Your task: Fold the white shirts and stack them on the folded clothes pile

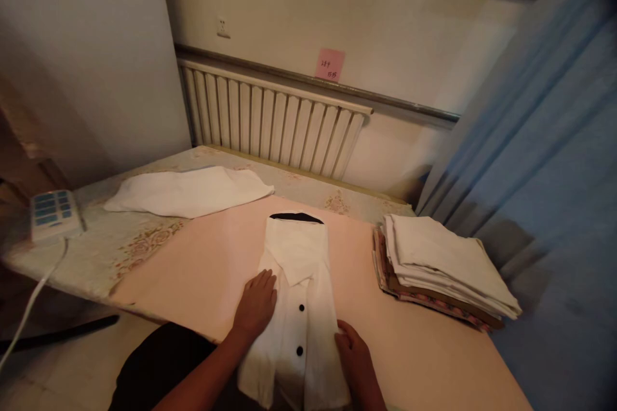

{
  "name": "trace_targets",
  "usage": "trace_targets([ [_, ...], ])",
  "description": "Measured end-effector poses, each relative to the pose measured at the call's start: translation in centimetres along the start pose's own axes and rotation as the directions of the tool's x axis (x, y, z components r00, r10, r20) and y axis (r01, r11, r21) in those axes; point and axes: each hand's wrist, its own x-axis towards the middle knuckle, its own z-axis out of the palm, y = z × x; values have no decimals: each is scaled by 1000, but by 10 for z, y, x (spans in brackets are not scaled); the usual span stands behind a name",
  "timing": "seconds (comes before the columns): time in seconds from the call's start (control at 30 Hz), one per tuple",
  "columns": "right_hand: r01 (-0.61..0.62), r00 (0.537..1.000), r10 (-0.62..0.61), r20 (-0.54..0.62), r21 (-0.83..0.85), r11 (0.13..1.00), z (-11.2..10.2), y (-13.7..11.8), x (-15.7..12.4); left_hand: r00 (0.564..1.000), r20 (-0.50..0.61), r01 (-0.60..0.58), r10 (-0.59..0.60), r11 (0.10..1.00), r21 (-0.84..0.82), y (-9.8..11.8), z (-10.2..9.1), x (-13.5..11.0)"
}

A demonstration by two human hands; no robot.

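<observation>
A white jacket (290,250) with two black buttons down its front lies folded into a long narrow shape. A dark strip (296,217) shows at its far end, and its near end reaches the table edge close to my body. My left hand (258,302) rests on the jacket's left side, palm down, with its fingers stretched out. At the right edge, lower down, my right hand (354,353) has its fingers curled against the cloth, thumb and fingertips closed on the border.
Pink cloth (207,257) covers much of the flowered tabletop (149,244). Another folded white cloth (193,191) lies at the back left, and a stack of folded fabrics (443,263) sits on the right. A power strip (54,213) with a cord stands at the left edge. Behind is a radiator (274,119).
</observation>
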Motion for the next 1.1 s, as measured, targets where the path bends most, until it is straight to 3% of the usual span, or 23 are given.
trace_targets([
  [1.1, 4, 1000, -4, -6, -7, 1000, 0, 0, 0, 1000, -10, -11, 11, 1000, 13, 1, -1, 0],
])
